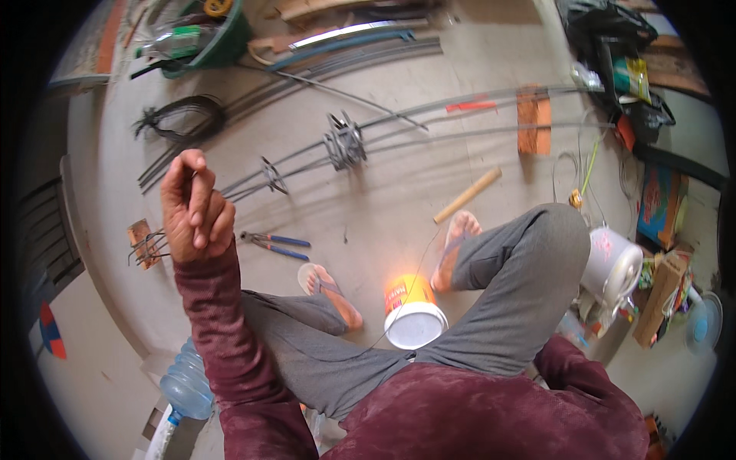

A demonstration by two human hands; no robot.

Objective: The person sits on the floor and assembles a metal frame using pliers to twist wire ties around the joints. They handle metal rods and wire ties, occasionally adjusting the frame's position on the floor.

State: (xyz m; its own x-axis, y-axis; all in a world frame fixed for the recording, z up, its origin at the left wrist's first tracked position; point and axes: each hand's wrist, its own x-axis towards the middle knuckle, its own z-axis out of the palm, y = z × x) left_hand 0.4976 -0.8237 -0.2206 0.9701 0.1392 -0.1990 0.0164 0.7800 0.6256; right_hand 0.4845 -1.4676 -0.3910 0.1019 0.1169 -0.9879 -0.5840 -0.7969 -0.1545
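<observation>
My left hand [198, 207] is raised at the left, over the near end of the long steel rods [303, 159]. Its fingers are curled and pressed together; whether anything thin sits between them I cannot make out. Below it lie pincers with blue handles [277, 244]. A bunch of bent steel stirrups [345, 142] hangs around the rods, with one stirrup [274, 175] apart from it and several more [149, 245] at the left end. A thin wire [418, 270] runs across my lap towards a wooden stick [468, 195]. My right hand is out of sight; only its sleeve shows.
Two bricks, one right [533, 119] and one left [140, 234], lie under the rods. An orange and white bucket [414, 316] stands between my feet. A coil of dark wire [184, 119] and a green tub [218, 46] are far left; a white pail [612, 264] is right.
</observation>
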